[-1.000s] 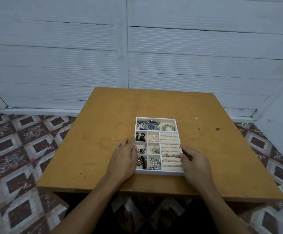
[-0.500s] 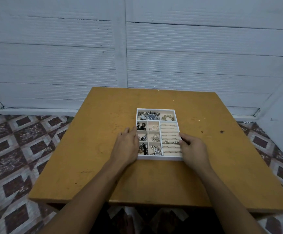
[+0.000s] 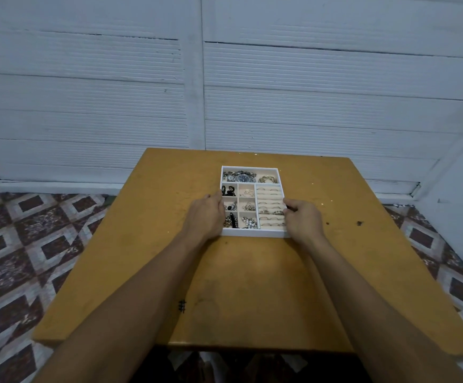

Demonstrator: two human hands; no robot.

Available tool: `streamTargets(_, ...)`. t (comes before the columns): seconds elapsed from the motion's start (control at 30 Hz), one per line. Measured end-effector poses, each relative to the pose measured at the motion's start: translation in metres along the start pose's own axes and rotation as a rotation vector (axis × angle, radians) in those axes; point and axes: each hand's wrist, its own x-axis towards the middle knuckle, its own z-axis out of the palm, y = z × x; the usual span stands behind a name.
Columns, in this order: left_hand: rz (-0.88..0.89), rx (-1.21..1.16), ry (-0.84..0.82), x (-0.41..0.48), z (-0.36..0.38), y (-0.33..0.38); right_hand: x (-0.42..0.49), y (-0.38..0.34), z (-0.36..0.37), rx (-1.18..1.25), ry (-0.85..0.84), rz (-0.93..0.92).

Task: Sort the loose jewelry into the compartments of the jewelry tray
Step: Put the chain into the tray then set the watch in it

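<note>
Jewelry tray [image 3: 255, 233], white, rectangular and split into compartments, sits on the far middle of the ochre wooden counter [image 3: 252, 286]. In the head view, the only one you have, it lies between your two hands. Your left hand [image 3: 206, 217] lies along the left wall, its grip spread, with fingers fairly straight and pressed to the rim. Your right hand [image 3: 303, 219] is at the right wall, its grip curled in on the rim. I judge the sorting as good as done. A silver wristwatch with a dark dial [image 3: 242, 178] and a bundle of gold bangles [image 3: 267, 179] fill the long back compartment. Each of the six small squares holds something, among them a black piece [image 3: 229, 191] at the back left and a pearly cluster [image 3: 249, 223] at the front. Rings sit in the cream ring rolls [image 3: 270, 208] on the right. You can make out no loose piece outside it, only pale flecks and dark spots on the wood. At most, squaring or shifting the jewelry tray looks left. The small pieces are too tiny to name, your left hand hides much of the left wall, and whether your right fingers reach under the edge cannot be seen.
</note>
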Motion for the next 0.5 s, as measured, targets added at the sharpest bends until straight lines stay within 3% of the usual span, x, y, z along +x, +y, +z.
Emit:
streamTargets(0.17,0.017,-0.004,-0.009,-0.001,-0.005,-0.001,-0.003,-0.003,-0.002,0.021,-0.019,-0.008)
streamTargets(0.37,0.025,-0.132,0.021,-0.021,-0.012,-0.011,-0.017,0.002,-0.013,0.048,-0.111,-0.145)
streamTargets(0.5,0.068,-0.118,0.107,-0.037,-0.019,-0.004,-0.034,0.005,-0.014,0.070,-0.140,-0.170)
